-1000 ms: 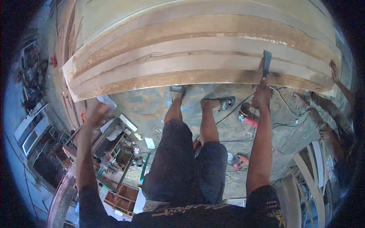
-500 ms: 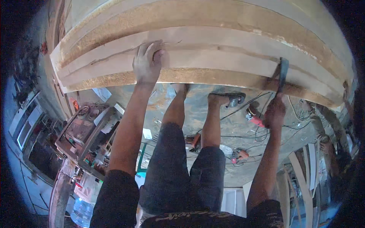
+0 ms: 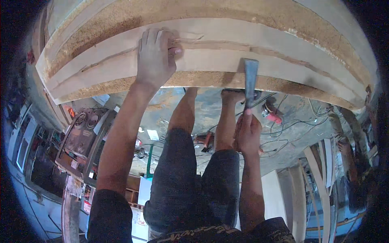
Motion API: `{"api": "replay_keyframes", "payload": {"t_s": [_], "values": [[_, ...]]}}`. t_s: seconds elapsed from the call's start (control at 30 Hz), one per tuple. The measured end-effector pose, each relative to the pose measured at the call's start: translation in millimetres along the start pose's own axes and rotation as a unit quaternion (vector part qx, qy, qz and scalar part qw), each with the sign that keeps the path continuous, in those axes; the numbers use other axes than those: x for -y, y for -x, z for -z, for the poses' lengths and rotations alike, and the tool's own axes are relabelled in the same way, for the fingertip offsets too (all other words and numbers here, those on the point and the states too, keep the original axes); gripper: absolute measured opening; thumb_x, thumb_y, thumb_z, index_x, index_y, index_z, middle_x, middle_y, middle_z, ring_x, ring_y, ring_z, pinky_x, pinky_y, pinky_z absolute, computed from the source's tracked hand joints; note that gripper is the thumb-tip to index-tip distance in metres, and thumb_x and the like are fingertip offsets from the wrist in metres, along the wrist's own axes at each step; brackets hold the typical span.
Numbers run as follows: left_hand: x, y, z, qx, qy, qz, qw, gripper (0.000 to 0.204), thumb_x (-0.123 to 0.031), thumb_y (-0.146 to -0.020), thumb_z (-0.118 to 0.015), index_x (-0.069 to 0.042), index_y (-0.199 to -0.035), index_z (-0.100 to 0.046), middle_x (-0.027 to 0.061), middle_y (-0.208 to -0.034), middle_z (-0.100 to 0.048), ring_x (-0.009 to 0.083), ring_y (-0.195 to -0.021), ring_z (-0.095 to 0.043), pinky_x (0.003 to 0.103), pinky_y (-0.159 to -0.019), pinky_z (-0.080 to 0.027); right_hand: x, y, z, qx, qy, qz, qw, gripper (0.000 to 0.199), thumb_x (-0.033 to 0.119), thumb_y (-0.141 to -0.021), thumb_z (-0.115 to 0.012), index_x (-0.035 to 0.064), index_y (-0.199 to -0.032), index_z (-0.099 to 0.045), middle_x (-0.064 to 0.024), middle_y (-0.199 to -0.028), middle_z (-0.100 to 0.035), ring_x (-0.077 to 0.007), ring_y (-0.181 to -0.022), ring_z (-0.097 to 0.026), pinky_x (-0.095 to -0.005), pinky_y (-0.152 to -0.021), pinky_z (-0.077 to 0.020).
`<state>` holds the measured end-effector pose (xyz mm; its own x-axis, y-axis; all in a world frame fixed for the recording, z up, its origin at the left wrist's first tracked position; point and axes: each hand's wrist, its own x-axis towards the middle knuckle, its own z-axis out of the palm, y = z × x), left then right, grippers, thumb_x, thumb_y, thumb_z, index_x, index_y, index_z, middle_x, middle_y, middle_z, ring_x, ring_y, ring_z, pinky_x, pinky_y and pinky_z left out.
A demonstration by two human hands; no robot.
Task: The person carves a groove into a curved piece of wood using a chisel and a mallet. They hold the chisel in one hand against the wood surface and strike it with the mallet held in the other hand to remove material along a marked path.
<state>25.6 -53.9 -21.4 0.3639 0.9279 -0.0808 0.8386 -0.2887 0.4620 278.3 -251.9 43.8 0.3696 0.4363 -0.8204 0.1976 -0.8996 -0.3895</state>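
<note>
A long pale wooden board (image 3: 214, 60) spans the upper view, with a rough brown groove running lengthwise along it. On its left half rests my left hand (image 3: 156, 54), back up, fingers bent down onto the wood beside the groove and thumb apart; its fingertips are partly hidden. My right hand (image 3: 248, 131) is closed round the lower end of a flat grey metal chisel-like tool (image 3: 251, 77), which widens toward its far end. That wide end is over the board's near half, below the groove; whether it touches, I cannot tell.
Brown sawdust (image 3: 206, 77) lines the board's near edge. On the floor below are a red power tool (image 3: 273, 116), dark cables (image 3: 289, 123) and a sandal (image 3: 257, 95). A dusty brown cabinet-like unit (image 3: 83, 131) stands left; wooden strips (image 3: 320, 178) lean at right.
My right hand has brought the metal tool leftward along the board, closer to my left hand, and turned its flat face into view. The left hand stays on the board.
</note>
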Motion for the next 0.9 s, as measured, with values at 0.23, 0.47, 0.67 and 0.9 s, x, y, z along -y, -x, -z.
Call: {"api": "replay_keyframes", "payload": {"t_s": [0.23, 0.47, 0.67, 0.9], "values": [[7.5, -5.1, 1.3, -0.001, -0.015, -0.054, 0.998, 0.037, -0.003, -0.076, -0.069, -0.004, -0.109, -0.054, 0.0167, -0.096, -0.056, 0.0417, -0.096, -0.053, 0.053, -0.086, -0.043, 11.3, -9.2, 1.5, 0.002, 0.017, 0.048, 0.999, 0.059, 0.052, -0.106, -0.04, 0.0069, -0.068, -0.05, -0.0002, -0.055, -0.047, -0.0104, -0.045, -0.049, -0.0302, -0.042, -0.0383], [9.6, -5.0, 4.2, 0.009, 0.006, -0.05, 0.999, 0.033, -0.005, -0.076, -0.07, -0.004, -0.106, -0.056, 0.0176, -0.1, -0.058, 0.0422, -0.096, -0.055, 0.053, -0.084, -0.045, 18.6, -10.5, 16.2, -0.01, 0.097, 0.097, 0.991, 0.059, 0.048, -0.106, -0.04, 0.0006, -0.073, -0.056, -0.0068, -0.055, -0.05, -0.0165, -0.05, -0.052, -0.0378, -0.049, -0.0406], [11.2, -6.5, 4.4, 0.017, 0.001, -0.065, 0.998, 0.025, -0.005, -0.078, -0.068, -0.006, -0.101, -0.058, 0.0167, -0.101, -0.061, 0.042, -0.097, -0.056, 0.051, -0.085, -0.046, 29.6, -8.8, 30.7, -0.004, 0.151, 0.081, 0.985, 0.058, 0.046, -0.105, -0.04, -0.0031, -0.084, -0.061, -0.0241, -0.067, -0.057, -0.0409, -0.064, -0.058, -0.0491, -0.059, -0.0449], [18.2, -5.7, 2.4, 0.021, -0.019, -0.075, 0.997, 0.023, -0.007, -0.077, -0.07, -0.006, -0.096, -0.057, 0.0164, -0.099, -0.063, 0.0407, -0.098, -0.058, 0.052, -0.087, -0.046, 31.7, -14.1, 41.0, 0.037, 0.185, 0.053, 0.981, 0.061, 0.055, -0.102, -0.037, 0.0019, -0.097, -0.068, -0.029, -0.086, -0.067, -0.0501, -0.088, -0.065, -0.0579, -0.08, -0.0492]]}}
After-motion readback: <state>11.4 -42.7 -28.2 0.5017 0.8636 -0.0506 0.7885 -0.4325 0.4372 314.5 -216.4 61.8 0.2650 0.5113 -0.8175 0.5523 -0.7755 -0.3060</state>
